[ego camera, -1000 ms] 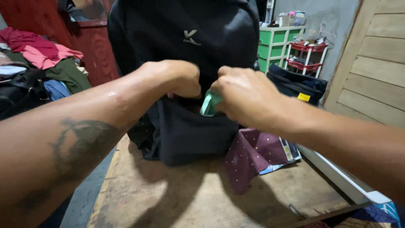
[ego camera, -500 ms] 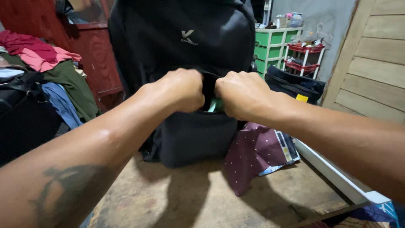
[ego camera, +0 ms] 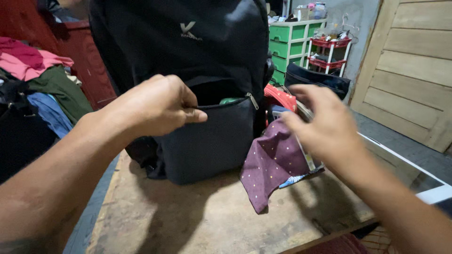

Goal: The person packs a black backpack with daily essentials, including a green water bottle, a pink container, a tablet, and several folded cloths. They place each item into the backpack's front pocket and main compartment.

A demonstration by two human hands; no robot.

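Right hand [ego camera: 329,124] has left the backpack [ego camera: 207,136] pocket; left hand [ego camera: 157,106] pinches it.

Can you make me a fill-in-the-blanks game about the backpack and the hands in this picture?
1. The left hand pinches the edge of the backpack front ____.
2. The cloth with small dots is ____ in colour.
3. The right hand holds ____.
4. The backpack stands on a ____ table.

Missing words: pocket; purple; nothing; wooden
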